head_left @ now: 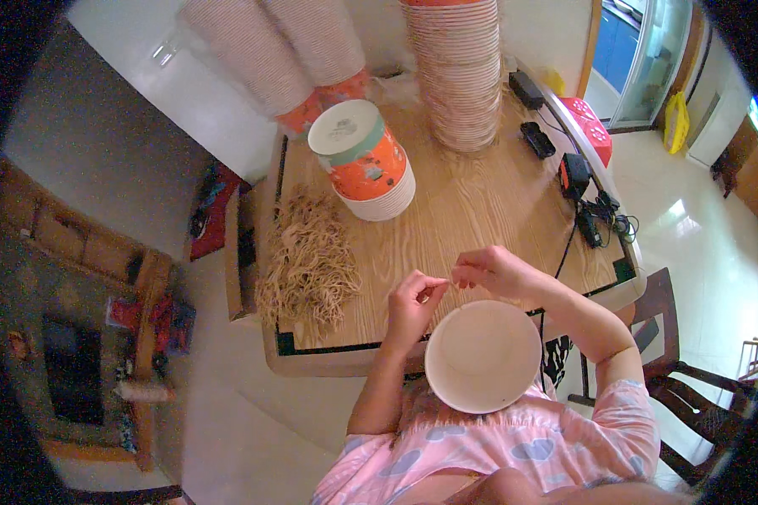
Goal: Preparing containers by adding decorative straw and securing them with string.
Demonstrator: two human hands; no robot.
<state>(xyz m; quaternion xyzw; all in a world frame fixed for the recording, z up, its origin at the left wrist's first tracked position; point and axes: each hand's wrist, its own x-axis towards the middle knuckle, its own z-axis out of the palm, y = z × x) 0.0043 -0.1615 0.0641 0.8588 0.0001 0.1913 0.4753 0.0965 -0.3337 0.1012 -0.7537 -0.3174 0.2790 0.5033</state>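
Note:
My left hand (413, 308) and my right hand (499, 273) meet over the table's near edge, fingertips pinched close together. Whatever is between them is too small to make out. Just below my hands, against my body, sits a white, open-topped paper bucket (482, 357); its inside looks bare. To the left of my hands lies a heap of tan, stringy strands (312, 257), like dried roots. Beyond it, a short stack of orange and green paper buckets (369, 164) stands upside down on the wooden table (442, 227).
Tall stacks of paper buckets rise at the back: one in the middle (459, 80) and two leaning at the left (253, 50). Black adapters and cables (594, 210) line the table's right side, near a red patterned box (588, 130). A dark wooden chair (691, 387) stands at right.

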